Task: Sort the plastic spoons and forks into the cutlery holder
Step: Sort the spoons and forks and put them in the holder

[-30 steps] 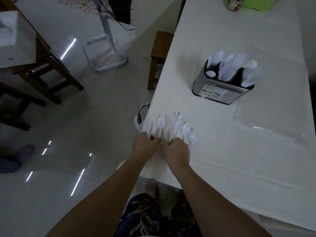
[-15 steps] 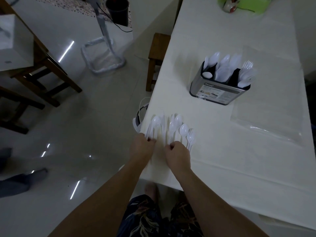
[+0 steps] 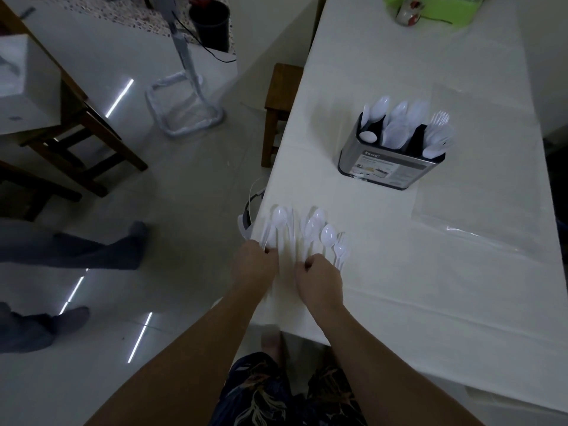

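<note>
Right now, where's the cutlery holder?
In the head view, the cutlery holder stands on the white table, beyond the loose spoons, left of a clear plastic bag.

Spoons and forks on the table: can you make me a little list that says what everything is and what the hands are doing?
table: white table
cutlery holder: metal cutlery holder standing upright, already holding white spoons and forks
loose cutlery: white plastic spoons and forks lying near the table's left edge
left hand: left hand pinching handles of the left bunch
right hand: right hand pinching handles of the right bunch
clear plastic bag: clear plastic bag lying flat, right of the holder
still to do: loose pieces not yet in the holder
</note>
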The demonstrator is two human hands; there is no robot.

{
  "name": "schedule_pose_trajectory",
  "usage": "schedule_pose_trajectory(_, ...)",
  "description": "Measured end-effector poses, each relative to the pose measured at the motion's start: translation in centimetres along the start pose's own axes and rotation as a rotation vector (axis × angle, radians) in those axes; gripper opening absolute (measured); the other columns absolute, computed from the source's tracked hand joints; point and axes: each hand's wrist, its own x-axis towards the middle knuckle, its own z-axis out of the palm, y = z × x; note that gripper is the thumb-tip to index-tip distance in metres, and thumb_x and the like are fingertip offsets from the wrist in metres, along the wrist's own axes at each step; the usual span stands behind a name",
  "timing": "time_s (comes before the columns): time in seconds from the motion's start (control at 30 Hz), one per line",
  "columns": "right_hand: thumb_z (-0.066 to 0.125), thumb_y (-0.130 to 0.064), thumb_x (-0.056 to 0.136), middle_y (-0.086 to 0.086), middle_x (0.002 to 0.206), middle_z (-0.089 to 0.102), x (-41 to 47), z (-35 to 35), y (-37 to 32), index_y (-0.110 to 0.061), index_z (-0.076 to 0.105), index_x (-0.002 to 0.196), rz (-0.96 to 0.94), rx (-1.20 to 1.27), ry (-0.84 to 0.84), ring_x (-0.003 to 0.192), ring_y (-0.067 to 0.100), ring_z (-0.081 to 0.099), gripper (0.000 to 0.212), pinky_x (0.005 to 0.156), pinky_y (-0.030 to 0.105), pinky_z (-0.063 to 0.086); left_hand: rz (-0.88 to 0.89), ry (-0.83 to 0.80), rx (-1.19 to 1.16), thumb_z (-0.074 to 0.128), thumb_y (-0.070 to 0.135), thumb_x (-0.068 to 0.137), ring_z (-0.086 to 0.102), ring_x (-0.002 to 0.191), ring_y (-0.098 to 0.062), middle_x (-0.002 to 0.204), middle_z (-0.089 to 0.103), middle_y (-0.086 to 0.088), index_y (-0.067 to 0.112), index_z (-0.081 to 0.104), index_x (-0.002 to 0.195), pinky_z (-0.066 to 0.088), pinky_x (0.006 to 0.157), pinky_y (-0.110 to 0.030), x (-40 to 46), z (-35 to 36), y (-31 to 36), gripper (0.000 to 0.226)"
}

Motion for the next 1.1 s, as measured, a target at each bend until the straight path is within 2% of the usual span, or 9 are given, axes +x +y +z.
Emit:
schedule_pose_trajectory(0.07, 0.051, -0.034, 0.086, -0.004, 0.068, 0.061, -0.1, -0.1, 0.0, -0.016, 0.058, 0.079, -0.009, -0.001, -0.001, 0.061, 0.012, 0.058, 0.02, 0.049, 0.025, 0.044, 0.038, -0.009, 0.068, 0.06, 0.024, 0.083, 0.065, 0.067, -0.017, 0.077, 0.065, -0.004, 0.013, 0.062, 0.084, 0.053, 0.057, -0.027, -0.3, -0.2, 0.2, 0.011)
schedule_pose_trajectory(0.2, 0.051, -0.035, 0.089, -0.003, 0.073, 0.061, -0.4, -0.4, 0.0, -0.016, 0.053, 0.087, -0.034, -0.037, 0.027, 0.066, 0.017, 0.06, 0.019, 0.054, 0.028, 0.047, 0.042, 0.002, 0.108, 0.061, 0.021, 0.078, 0.066, 0.065, -0.022, 0.072, 0.064, -0.007, 0.012, 0.06, 0.075, 0.059, 0.063, -0.036, -0.1, -0.1, 0.7, 0.009)
schedule_pose_trajectory(0.3, 0.049, -0.032, 0.093, -0.003, 0.078, 0.063, -0.6, -0.7, -0.3, -0.019, 0.05, 0.095, -0.13, -0.128, 0.059, 0.071, 0.019, 0.062, 0.013, 0.059, 0.031, 0.05, 0.034, 0.005, 0.111, 0.06, 0.021, 0.074, 0.065, 0.062, -0.022, 0.069, 0.062, -0.007, 0.011, 0.059, 0.072, 0.057, 0.059, -0.034, 0.0, 0.0, 0.6, 0.009)
schedule_pose_trajectory(0.5, 0.043, -0.025, 0.098, 0.0, 0.083, 0.065, 0.7, -0.5, -1.8, -0.018, 0.057, 0.093, -0.25, -0.28, 0.049, 0.074, 0.02, 0.063, 0.016, 0.059, 0.029, 0.047, 0.043, 0.032, 0.129, 0.062, 0.03, 0.082, 0.063, 0.063, -0.015, 0.075, 0.064, -0.002, 0.014, 0.061, 0.081, 0.046, 0.05, -0.023, -0.2, 0.1, 0.1, 0.016)
schedule_pose_trajectory(0.7, 0.046, -0.02, 0.099, 0.003, 0.092, 0.067, 2.0, -0.7, -3.1, -0.015, 0.056, 0.104, -0.286, -0.365, 0.019, 0.082, 0.023, 0.067, 0.013, 0.062, 0.029, 0.045, 0.04, 0.059, 0.174, 0.059, 0.031, 0.088, 0.06, 0.072, -0.017, 0.081, 0.059, 0.002, 0.017, 0.051, 0.087, 0.047, 0.063, -0.027, -0.4, 0.1, 0.5, 0.016)
schedule_pose_trajectory(0.83, 0.046, -0.01, 0.096, 0.006, 0.096, 0.068, 1.9, -0.9, -3.4, -0.013, 0.054, 0.107, -0.299, -0.443, -0.001, 0.086, 0.025, 0.068, 0.015, 0.064, 0.029, 0.046, 0.048, 0.074, 0.202, 0.055, 0.03, 0.088, 0.057, 0.065, -0.013, 0.08, 0.06, 0.0, 0.014, 0.057, 0.093, 0.046, 0.058, -0.026, -0.3, -0.4, 0.5, 0.018)
schedule_pose_trajectory(0.93, 0.045, -0.016, 0.096, 0.006, 0.094, 0.069, 1.7, -1.0, -3.3, -0.013, 0.056, 0.1, -0.231, -0.366, -0.009, 0.087, 0.027, 0.068, 0.013, 0.067, 0.03, 0.046, 0.075, 0.077, 0.238, 0.052, 0.027, 0.09, 0.054, 0.065, -0.014, 0.079, 0.058, -0.002, 0.015, 0.052, 0.088, 0.041, 0.056, -0.026, -0.4, -1.1, 0.5, 0.012)
schedule_pose_trajectory(1.0, 0.047, -0.023, 0.096, 0.005, 0.092, 0.068, 1.7, -0.9, -3.1, -0.014, 0.055, 0.096, -0.212, -0.332, -0.025, 0.086, 0.027, 0.067, 0.012, 0.064, 0.029, 0.042, 0.069, 0.073, 0.174, 0.052, 0.025, 0.09, 0.053, 0.061, -0.014, 0.074, 0.056, -0.002, 0.016, 0.052, 0.082, 0.041, 0.053, -0.025, -0.3, -1.6, 0.5, 0.012)
schedule_pose_trajectory(1.1, 0.048, -0.023, 0.095, 0.005, 0.092, 0.068, 1.7, -0.7, -3.1, -0.013, 0.057, 0.096, -0.193, -0.325, -0.037, 0.085, 0.026, 0.067, 0.013, 0.063, 0.029, 0.041, -0.009, 0.054, -0.117, 0.054, 0.021, 0.087, 0.057, 0.062, -0.02, 0.071, 0.059, -0.006, 0.012, 0.06, 0.081, 0.045, 0.055, -0.026, 0.0, -1.9, 0.3, 0.013)
